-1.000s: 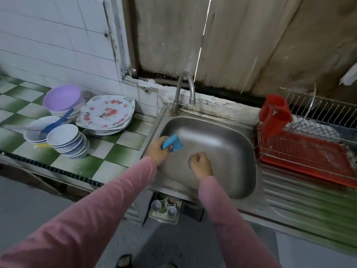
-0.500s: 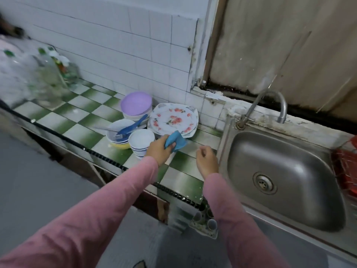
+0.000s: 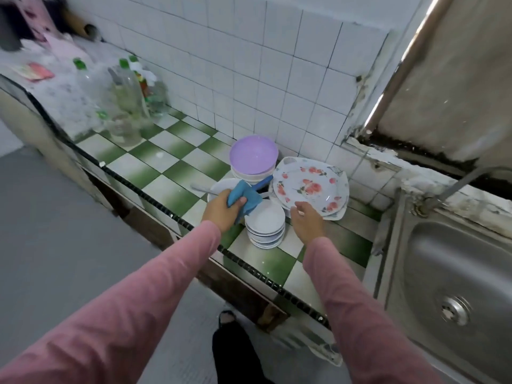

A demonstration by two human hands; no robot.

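Far left, at ten o'clock of the dishes, the clear bottles [image 3: 130,98] stand on the green-and-white tiled desk [image 3: 166,164]. They have come into view only because the head has swung away from the sink. A second ago both hands were down in the basin, the left one with the cloth, the right one balled over the drain.

Now the left hand [image 3: 220,210] is over the crockery. Its fingers [image 3: 239,201] are still wrapped tightly round the bunched blue cloth [image 3: 245,196], which hangs above a white bowl [image 3: 219,187] holding a blue-handled utensil [image 3: 261,182]. At four o'clock of that hand sits the stack of white bowls [image 3: 266,225], untouched, with the purple bowl [image 3: 253,157] behind it at twelve o'clock.

The right hand [image 3: 307,221] has changed most. The fist has opened, and the fingers [image 3: 296,207] are loosely spread and hold nothing. Their tips have arrived at the seven o'clock edge of the flowered plates [image 3: 311,187], piled between the bowls and the wall. I cannot tell whether they touch the rim yet.

Further right, at three o'clock, the sink [image 3: 454,273] stands with its drain [image 3: 455,310] uncovered.

I read this as the basin work being over and the washing proper beginning. The top plate looks like the first piece to be lifted and carried to the sink, with the cloth ready to wipe it.
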